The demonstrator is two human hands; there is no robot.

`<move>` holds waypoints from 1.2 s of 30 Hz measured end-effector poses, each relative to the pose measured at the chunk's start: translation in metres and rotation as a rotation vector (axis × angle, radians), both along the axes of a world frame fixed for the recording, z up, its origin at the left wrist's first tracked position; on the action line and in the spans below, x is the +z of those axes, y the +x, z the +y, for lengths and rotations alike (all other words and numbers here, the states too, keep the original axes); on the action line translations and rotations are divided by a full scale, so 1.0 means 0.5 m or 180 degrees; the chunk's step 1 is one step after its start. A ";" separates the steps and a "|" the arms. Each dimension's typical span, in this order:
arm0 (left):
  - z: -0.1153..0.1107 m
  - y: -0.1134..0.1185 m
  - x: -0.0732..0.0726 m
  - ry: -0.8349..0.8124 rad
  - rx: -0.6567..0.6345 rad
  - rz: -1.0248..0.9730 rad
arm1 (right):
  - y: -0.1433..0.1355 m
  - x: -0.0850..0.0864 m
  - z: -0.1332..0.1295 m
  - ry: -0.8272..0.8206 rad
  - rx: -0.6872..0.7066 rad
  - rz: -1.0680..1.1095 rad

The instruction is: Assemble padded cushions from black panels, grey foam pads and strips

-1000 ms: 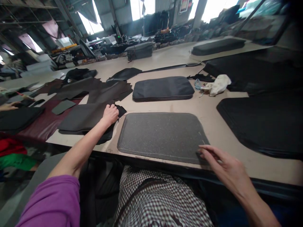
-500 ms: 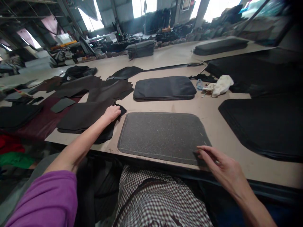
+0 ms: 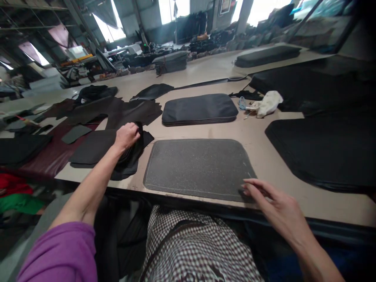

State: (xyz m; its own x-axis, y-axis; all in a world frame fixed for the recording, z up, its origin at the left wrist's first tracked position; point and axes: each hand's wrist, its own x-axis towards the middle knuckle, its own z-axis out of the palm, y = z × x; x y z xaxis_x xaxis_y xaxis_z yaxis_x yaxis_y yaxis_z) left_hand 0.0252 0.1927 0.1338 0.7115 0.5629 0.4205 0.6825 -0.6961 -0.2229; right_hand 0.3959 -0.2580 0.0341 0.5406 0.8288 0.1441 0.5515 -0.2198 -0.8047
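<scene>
Right hand: thumb and forefinger narrow, at the near right corner of the gray panel, flat on the table; cannot tell if they grip. Left hand: fingers closed on a turned-up dark sheet at the left pile. Handling, judged: a light pinch and slow peel should separate layers without creasing. Count: one gray panel; one left pile, layers uncountable; beyond, one black stack, one white cloth.

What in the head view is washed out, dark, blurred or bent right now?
Head view: far windows blown out; under the table dark; far corner at right black; background clutter soft; near table edge looks bowed, as with a wide lens.
</scene>
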 end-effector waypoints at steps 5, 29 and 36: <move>-0.045 -0.022 0.092 -0.1047 -0.0326 -0.3061 | -0.025 0.030 0.036 0.0323 0.0307 0.0272; -0.601 0.263 -0.040 -0.5023 -0.1161 -0.1765 | -0.181 0.118 0.031 0.1361 -0.0070 0.3220; -0.549 0.314 -0.028 -0.5997 -0.0555 -0.1616 | -0.167 0.096 0.031 0.0714 0.0287 0.2784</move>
